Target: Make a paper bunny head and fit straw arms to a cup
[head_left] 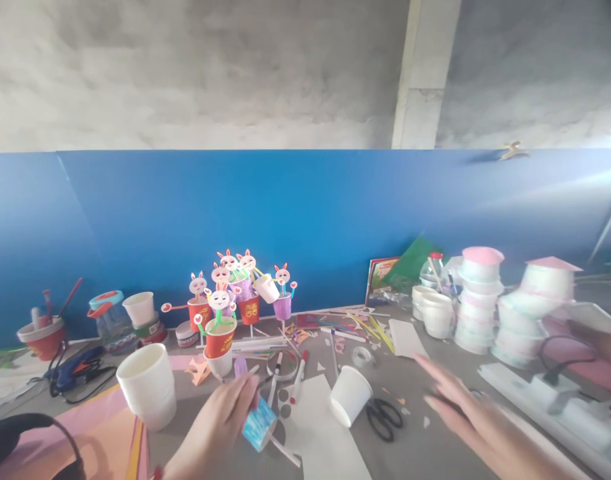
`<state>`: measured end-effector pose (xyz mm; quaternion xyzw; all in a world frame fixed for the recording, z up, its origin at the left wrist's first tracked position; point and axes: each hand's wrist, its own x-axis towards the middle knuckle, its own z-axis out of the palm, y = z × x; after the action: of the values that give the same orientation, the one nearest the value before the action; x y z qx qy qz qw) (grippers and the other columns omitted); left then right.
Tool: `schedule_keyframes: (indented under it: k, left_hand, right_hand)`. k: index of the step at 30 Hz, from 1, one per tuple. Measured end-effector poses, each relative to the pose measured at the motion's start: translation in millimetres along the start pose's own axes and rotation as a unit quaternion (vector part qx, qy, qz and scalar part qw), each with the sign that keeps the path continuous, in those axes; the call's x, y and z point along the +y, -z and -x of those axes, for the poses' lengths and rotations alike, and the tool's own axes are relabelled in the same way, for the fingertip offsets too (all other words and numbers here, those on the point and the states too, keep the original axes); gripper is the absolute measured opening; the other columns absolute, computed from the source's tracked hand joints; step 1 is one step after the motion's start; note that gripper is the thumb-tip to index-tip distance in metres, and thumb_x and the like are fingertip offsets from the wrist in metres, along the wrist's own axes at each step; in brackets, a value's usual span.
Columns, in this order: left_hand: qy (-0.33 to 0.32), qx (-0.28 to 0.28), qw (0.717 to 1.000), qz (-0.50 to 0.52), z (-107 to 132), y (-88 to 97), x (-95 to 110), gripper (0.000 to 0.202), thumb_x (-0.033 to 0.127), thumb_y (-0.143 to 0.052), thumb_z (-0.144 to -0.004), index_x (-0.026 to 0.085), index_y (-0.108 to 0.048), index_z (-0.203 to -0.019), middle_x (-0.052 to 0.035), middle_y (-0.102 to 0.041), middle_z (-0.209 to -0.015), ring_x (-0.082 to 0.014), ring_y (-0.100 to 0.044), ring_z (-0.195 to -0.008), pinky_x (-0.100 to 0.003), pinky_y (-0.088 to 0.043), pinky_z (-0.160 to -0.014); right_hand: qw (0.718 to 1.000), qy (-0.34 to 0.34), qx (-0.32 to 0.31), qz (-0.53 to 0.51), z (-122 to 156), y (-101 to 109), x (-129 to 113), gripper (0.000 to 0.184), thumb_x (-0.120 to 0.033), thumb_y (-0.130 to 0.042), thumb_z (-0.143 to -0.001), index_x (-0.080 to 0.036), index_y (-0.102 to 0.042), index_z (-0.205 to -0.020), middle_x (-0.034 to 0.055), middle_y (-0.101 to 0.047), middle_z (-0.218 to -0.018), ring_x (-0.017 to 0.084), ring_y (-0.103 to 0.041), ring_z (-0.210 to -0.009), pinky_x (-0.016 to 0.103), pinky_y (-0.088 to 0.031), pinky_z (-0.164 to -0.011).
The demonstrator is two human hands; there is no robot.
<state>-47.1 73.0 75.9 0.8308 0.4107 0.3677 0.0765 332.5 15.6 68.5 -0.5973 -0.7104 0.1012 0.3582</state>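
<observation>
My left hand [220, 417] is closed around a small cup wrapped in blue patterned paper [258, 424], held tilted low over the grey table, with a white straw [284, 451] sticking out of its bottom. My right hand [465, 407] is blurred by motion, fingers stretched out flat over the table to the right of black scissors [384, 417]; it holds nothing. A white paper cup [350, 395] lies tipped between my hands on a white sheet [320, 433].
Several rabbit-faced cup figures [230, 300] stand at the back centre before a blue board [295, 220]. A stack of white cups [149, 387] is at left, taller cup stacks [478, 300] at right, with markers, tape, pink paper, a glue gun [75, 373] and a power strip [560, 400] around.
</observation>
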Motion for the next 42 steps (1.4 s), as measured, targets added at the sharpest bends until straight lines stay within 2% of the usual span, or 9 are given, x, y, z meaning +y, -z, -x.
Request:
schedule_keyframes:
  k: [3,6,8,11,15,20,24,30,42]
  left_hand:
    - [0.020,-0.081,0.995,-0.056,-48,-23.0,7,0.017,0.020,-0.052,-0.100,0.016,-0.068,-0.094,-0.0045,-0.072,-0.090,-0.0218,-0.069,-0.086,-0.044,-0.054,-0.086]
    - [0.029,-0.131,0.987,-0.088,-85,-56.9,18,0.012,0.013,-0.058,-0.091,0.014,-0.070,-0.094,-0.0138,-0.075,-0.100,-0.0316,-0.069,-0.100,-0.050,-0.049,-0.094]
    - [0.034,-0.142,0.985,-0.091,-94,-69.9,22,0.024,0.005,-0.057,-0.087,0.011,-0.069,-0.107,-0.0201,-0.070,-0.118,-0.0361,-0.063,-0.115,-0.053,-0.046,-0.099]
    - [0.025,-0.153,0.987,-0.049,-84,-70.1,22,0.037,0.011,-0.063,-0.087,0.015,-0.064,-0.123,-0.0175,-0.062,-0.136,-0.0344,-0.053,-0.130,-0.051,-0.041,-0.107]
    - [0.028,-0.197,0.979,0.052,-50,-57.3,19,0.063,0.038,-0.077,-0.082,0.022,-0.053,-0.138,-0.0108,-0.066,-0.133,-0.0265,-0.063,-0.119,-0.039,-0.051,-0.098]
    - [0.071,-0.205,0.970,0.114,-20,-55.5,17,0.089,0.031,-0.087,-0.071,0.024,-0.042,-0.147,-0.0096,-0.069,-0.127,-0.0255,-0.068,-0.108,-0.033,-0.056,-0.086]
    - [0.086,-0.188,0.972,0.113,-6,-57.5,20,0.084,0.022,-0.081,-0.074,0.024,-0.040,-0.148,-0.0105,-0.062,-0.139,-0.0271,-0.065,-0.115,-0.035,-0.052,-0.095]
    - [0.062,-0.202,0.974,0.082,1,-55.4,28,0.058,0.018,-0.083,-0.070,0.022,-0.057,-0.122,-0.0058,-0.074,-0.113,-0.0286,-0.069,-0.103,-0.037,-0.050,-0.092]
    - [0.023,-0.232,0.971,0.054,3,-59.9,24,0.065,0.021,-0.086,-0.073,0.019,-0.051,-0.128,-0.0093,-0.070,-0.124,-0.0310,-0.064,-0.112,-0.043,-0.047,-0.097]
  right_hand:
    - [0.999,-0.043,-0.024,-0.017,-32,-27,8,0.050,-0.051,-0.062,-0.086,-0.032,-0.056,-0.132,0.0056,-0.075,-0.094,0.030,-0.071,-0.086,0.037,-0.054,-0.075]
    - [0.996,-0.057,-0.043,-0.045,-60,-65,8,0.031,-0.052,-0.064,-0.079,-0.024,-0.069,-0.091,0.0082,-0.077,-0.091,0.034,-0.071,-0.086,0.039,-0.054,-0.076]
    - [0.995,-0.050,-0.053,-0.062,-70,-80,7,0.030,-0.050,-0.061,-0.079,-0.021,-0.068,-0.082,0.0089,-0.078,-0.085,0.035,-0.072,-0.083,0.039,-0.054,-0.073]
    - [0.995,-0.029,-0.062,-0.078,-68,-84,0,0.027,-0.046,-0.057,-0.082,-0.020,-0.066,-0.082,0.0076,-0.077,-0.082,0.031,-0.072,-0.078,0.035,-0.054,-0.070]
    - [0.994,0.009,-0.078,-0.075,-49,-75,-32,0.018,-0.039,-0.055,-0.091,-0.024,-0.066,-0.089,0.0034,-0.077,-0.087,0.025,-0.069,-0.079,0.030,-0.049,-0.069]
    - [0.981,0.136,-0.139,0.023,-29,-80,-76,0.020,-0.022,-0.050,-0.094,-0.027,-0.070,-0.095,0.0029,-0.077,-0.083,0.022,-0.069,-0.073,0.027,-0.043,-0.064]
    - [0.969,0.178,-0.169,0.041,-18,-90,-84,0.022,-0.015,-0.052,-0.092,-0.025,-0.071,-0.093,0.0042,-0.076,-0.082,0.021,-0.070,-0.073,0.026,-0.042,-0.064]
    - [0.971,0.148,-0.187,-0.003,-7,-90,-78,0.017,-0.018,-0.059,-0.090,-0.025,-0.070,-0.099,0.0040,-0.076,-0.096,0.020,-0.071,-0.078,0.025,-0.045,-0.066]
    - [0.974,0.129,-0.183,-0.037,8,-98,-69,0.021,-0.009,-0.056,-0.089,-0.025,-0.070,-0.096,0.0015,-0.073,-0.092,0.016,-0.068,-0.073,0.021,-0.044,-0.063]
